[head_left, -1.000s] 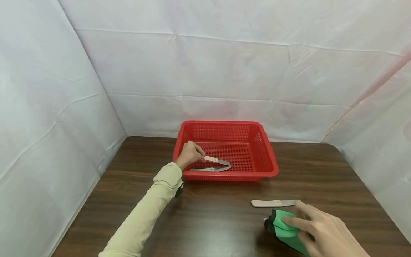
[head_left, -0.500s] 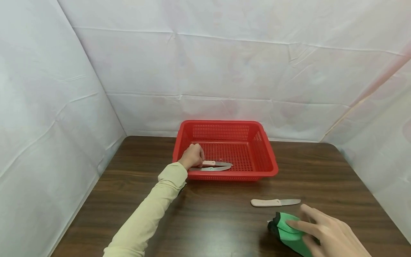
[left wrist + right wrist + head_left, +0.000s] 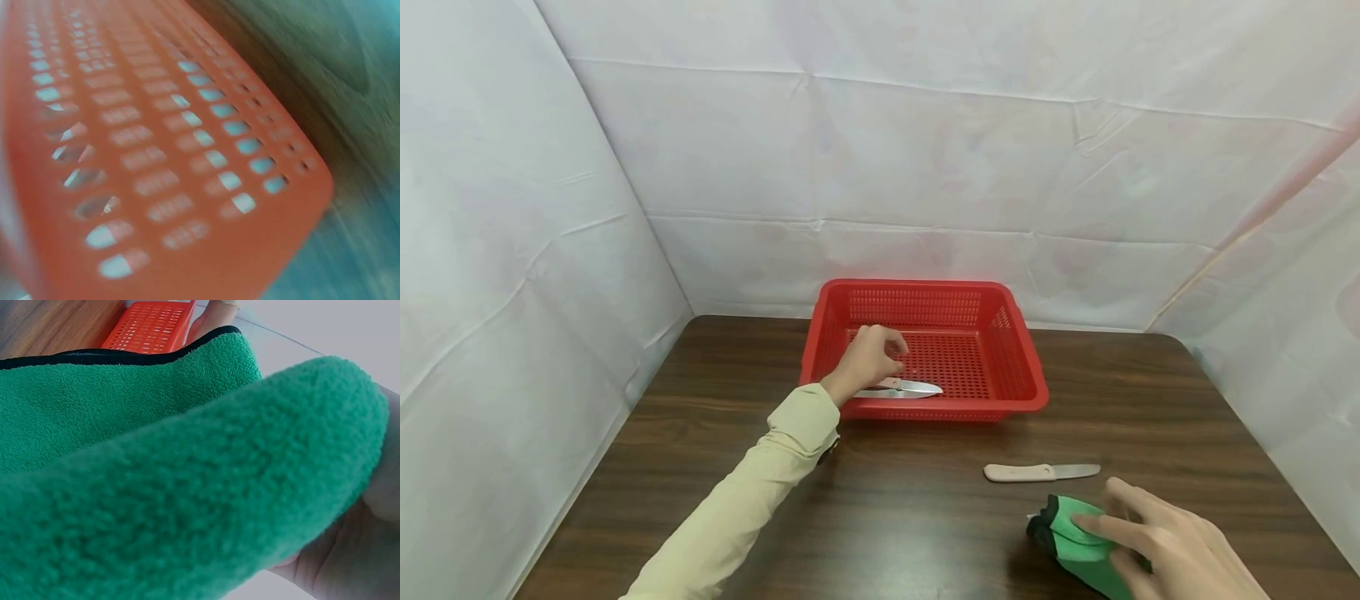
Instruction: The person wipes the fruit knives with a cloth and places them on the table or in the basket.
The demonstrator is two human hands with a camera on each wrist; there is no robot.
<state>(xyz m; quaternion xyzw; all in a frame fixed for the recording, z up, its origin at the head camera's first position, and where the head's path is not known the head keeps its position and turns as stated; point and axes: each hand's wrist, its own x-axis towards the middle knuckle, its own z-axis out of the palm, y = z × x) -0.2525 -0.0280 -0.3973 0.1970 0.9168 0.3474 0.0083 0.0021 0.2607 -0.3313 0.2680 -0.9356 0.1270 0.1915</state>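
Over the left part of a red plastic basket (image 3: 940, 406), my left hand (image 3: 867, 360) has its thumb and forefinger curved and apart, with nothing between them. Beneath it two knives (image 3: 921, 387) lie side by side on the basket floor, their handles partly hidden by the hand. My right hand (image 3: 1183, 542) grips a green cloth (image 3: 1078, 546) with dark edging at the front right. The right wrist view shows the cloth's fuzzy pile (image 3: 156, 500) bunched in the hand. Only the basket's slotted wall (image 3: 150, 162) fills the left wrist view; no hand appears there.
A knife (image 3: 1022, 473) with a pale handle lies on the dark wooden table (image 3: 700, 450) between basket and cloth, blade to the right. White sheeting (image 3: 925, 167) hangs close behind the basket and along both sides.
My left hand has lowered a knife beside the other one in the basket, let go of it and lifted slightly. The right hand and cloth have shifted slightly right.
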